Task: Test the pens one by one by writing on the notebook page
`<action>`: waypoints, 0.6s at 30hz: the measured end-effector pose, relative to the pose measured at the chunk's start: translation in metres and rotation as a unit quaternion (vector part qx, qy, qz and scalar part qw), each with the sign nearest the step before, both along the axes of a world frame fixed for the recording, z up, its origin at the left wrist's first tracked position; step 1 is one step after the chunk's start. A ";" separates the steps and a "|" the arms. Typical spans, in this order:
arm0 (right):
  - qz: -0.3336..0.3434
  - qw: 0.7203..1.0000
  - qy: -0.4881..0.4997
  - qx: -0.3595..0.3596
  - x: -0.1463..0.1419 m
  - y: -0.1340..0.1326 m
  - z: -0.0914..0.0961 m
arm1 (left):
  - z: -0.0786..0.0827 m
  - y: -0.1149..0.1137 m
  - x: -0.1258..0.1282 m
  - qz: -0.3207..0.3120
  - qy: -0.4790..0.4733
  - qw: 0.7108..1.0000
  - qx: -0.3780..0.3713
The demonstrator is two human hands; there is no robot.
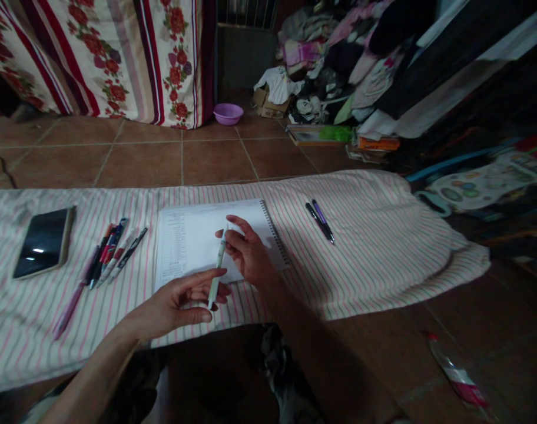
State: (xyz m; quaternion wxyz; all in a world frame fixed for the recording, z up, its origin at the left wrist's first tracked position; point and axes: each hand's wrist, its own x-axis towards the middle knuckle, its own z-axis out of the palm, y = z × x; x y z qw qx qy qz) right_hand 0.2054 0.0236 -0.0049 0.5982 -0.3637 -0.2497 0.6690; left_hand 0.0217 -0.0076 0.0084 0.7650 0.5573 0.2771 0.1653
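A white-and-green pen (218, 270) is held between both hands above the near edge of a spiral notebook (198, 235). My left hand (180, 303) pinches the pen's lower end with thumb and fingers. My right hand (246, 250) grips its upper end, fingers curled round it. The notebook lies open on a pink-striped cloth (365, 247), showing a printed table down its left side.
Several pens (112, 253) lie in a row left of the notebook, and a pink one (69, 306) lies nearer me. A dark phone (43, 241) rests at far left. Two dark pens (320, 220) lie right of the notebook. Piled clothes (339, 59) and a purple bowl (228, 113) sit beyond.
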 end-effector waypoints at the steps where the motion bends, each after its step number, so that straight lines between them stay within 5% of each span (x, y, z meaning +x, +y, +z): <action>1: -0.003 1.000 -0.003 0.001 -0.001 0.000 0.000 | 0.000 0.000 -0.001 0.004 0.005 1.000 0.001; 18: 0.002 1.000 -0.009 0.007 -0.010 -0.004 0.004 | -0.002 -0.005 -0.008 0.032 0.067 0.995 0.069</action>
